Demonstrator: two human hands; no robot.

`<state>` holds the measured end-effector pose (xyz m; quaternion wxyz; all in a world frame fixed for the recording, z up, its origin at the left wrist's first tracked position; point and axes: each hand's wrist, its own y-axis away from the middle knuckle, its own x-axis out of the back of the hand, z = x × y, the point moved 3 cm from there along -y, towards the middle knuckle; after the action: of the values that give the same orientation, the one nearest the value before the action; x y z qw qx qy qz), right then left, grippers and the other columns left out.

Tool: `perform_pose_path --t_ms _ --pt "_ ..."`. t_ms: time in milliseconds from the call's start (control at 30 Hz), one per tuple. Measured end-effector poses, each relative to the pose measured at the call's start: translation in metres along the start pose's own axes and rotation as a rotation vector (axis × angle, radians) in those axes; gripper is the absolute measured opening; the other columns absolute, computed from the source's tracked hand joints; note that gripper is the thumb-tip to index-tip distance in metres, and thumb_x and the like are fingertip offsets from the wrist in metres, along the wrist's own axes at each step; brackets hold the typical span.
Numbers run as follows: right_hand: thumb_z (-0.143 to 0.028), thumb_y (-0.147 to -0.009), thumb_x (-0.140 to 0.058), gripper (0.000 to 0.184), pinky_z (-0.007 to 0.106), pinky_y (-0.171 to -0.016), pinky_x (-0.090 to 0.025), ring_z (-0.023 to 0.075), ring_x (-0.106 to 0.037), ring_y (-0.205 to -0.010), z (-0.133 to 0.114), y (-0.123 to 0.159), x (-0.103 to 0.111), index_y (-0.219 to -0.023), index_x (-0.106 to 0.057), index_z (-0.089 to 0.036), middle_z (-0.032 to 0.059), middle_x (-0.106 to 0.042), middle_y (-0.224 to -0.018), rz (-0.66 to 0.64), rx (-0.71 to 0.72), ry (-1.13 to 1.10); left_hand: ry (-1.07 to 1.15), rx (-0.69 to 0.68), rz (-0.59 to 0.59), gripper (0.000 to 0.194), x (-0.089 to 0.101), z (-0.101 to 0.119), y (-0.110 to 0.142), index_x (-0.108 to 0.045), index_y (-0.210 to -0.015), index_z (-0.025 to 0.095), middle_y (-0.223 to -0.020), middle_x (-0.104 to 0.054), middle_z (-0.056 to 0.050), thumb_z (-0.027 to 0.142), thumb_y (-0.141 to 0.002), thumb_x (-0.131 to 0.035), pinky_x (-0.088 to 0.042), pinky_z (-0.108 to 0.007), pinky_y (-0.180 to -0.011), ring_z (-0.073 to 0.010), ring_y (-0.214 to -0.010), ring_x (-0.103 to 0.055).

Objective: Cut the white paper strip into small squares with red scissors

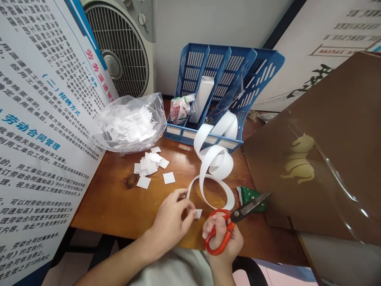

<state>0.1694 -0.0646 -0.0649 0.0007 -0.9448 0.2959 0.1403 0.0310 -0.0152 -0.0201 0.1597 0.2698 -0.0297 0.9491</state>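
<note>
My left hand (171,220) pinches a small white paper square (198,213) at the end of a long curling white paper strip (214,165). My right hand (222,238) grips red-handled scissors (229,226), fingers through the loops, blades nearly closed and pointing right. The strip coils up from the near edge of the wooden table (119,202) toward a blue file rack (220,91). A heap of cut white squares (150,165) lies left of the strip.
A clear plastic bag of white squares (129,123) sits at the back left, in front of a fan (122,43). A printed poster board (38,119) leans on the left. A brown glossy board (324,151) rises at the right. A green wrapper (249,195) lies by the scissors.
</note>
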Motion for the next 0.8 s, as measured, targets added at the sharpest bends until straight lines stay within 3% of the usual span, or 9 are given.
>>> perform_pose_path --t_ms 100,167,300,400,633,733,800 --pt "-0.047 -0.089 -0.076 0.039 0.019 -0.039 -0.038 0.0081 -0.046 -0.038 0.001 0.002 -0.004 -0.075 -0.052 -0.019 -0.0079 -0.051 -0.051 0.021 -0.001 0.044 0.064 0.038 0.057 0.016 0.009 -0.016 -0.001 -0.069 -0.090 0.019 -0.100 -0.072 -0.008 0.024 -0.098 -0.056 -0.051 -0.035 -0.084 -0.0210 -0.090 -0.067" --pt "-0.045 -0.087 -0.079 0.038 0.019 -0.042 -0.041 0.0073 -0.048 -0.040 0.000 0.004 -0.008 -0.076 -0.055 -0.018 -0.0049 -0.059 -0.055 0.023 -0.005 0.109 0.213 0.113 0.082 0.016 0.018 -0.023 0.003 -0.069 -0.091 0.019 -0.092 -0.072 -0.005 0.030 -0.098 -0.059 -0.049 -0.030 -0.075 -0.0174 -0.079 -0.064" --pt "-0.046 -0.082 -0.084 0.044 0.020 -0.041 -0.044 0.0065 -0.053 -0.042 -0.002 0.004 -0.024 -0.073 -0.051 -0.018 0.0058 -0.075 -0.081 -0.068 -0.057 0.194 0.563 0.247 0.052 0.022 0.030 -0.027 0.016 -0.069 -0.091 0.018 -0.092 -0.071 -0.004 0.039 -0.093 -0.068 -0.048 -0.026 -0.073 -0.0151 -0.078 -0.062" --pt "-0.043 -0.077 -0.088 0.047 0.020 -0.039 -0.046 0.0070 -0.055 -0.040 -0.002 -0.002 -0.038 -0.073 -0.047 -0.019 0.0032 -0.073 -0.082 -0.133 -0.122 0.177 0.683 0.267 0.037 0.022 0.033 -0.024 0.022 -0.068 -0.088 0.017 -0.089 -0.070 -0.004 0.039 -0.091 -0.071 -0.050 -0.025 -0.075 -0.0150 -0.081 -0.063" --pt "-0.034 -0.081 -0.087 0.042 0.019 -0.043 -0.047 0.0072 -0.055 -0.044 0.005 -0.005 -0.047 -0.081 -0.047 -0.021 -0.0022 -0.070 -0.076 -0.050 -0.012 0.077 0.758 0.361 0.161 0.026 0.029 -0.030 0.025 -0.069 -0.080 0.014 -0.137 -0.062 -0.012 0.038 -0.084 -0.077 -0.055 -0.026 -0.073 -0.0136 -0.082 -0.068" --pt "-0.033 -0.085 -0.084 0.039 0.019 -0.045 -0.048 0.0078 -0.057 -0.045 0.006 -0.001 -0.043 -0.081 -0.046 -0.021 -0.0014 -0.070 -0.078 -0.006 0.045 0.115 0.770 0.377 0.190 0.026 0.023 -0.032 0.022 -0.070 -0.085 0.015 -0.105 -0.075 -0.010 0.040 -0.086 -0.077 -0.054 -0.026 -0.072 -0.0149 -0.076 -0.068" --pt "-0.034 -0.087 -0.082 0.039 0.019 -0.047 -0.047 0.0074 -0.058 -0.046 0.006 0.001 -0.041 -0.080 -0.045 -0.021 -0.0018 -0.069 -0.080 -0.002 0.062 0.134 0.715 0.357 0.227 0.026 0.020 -0.033 0.019 -0.071 -0.088 0.015 -0.084 -0.074 -0.006 0.041 -0.089 -0.074 -0.053 -0.026 -0.072 -0.0156 -0.074 -0.067"
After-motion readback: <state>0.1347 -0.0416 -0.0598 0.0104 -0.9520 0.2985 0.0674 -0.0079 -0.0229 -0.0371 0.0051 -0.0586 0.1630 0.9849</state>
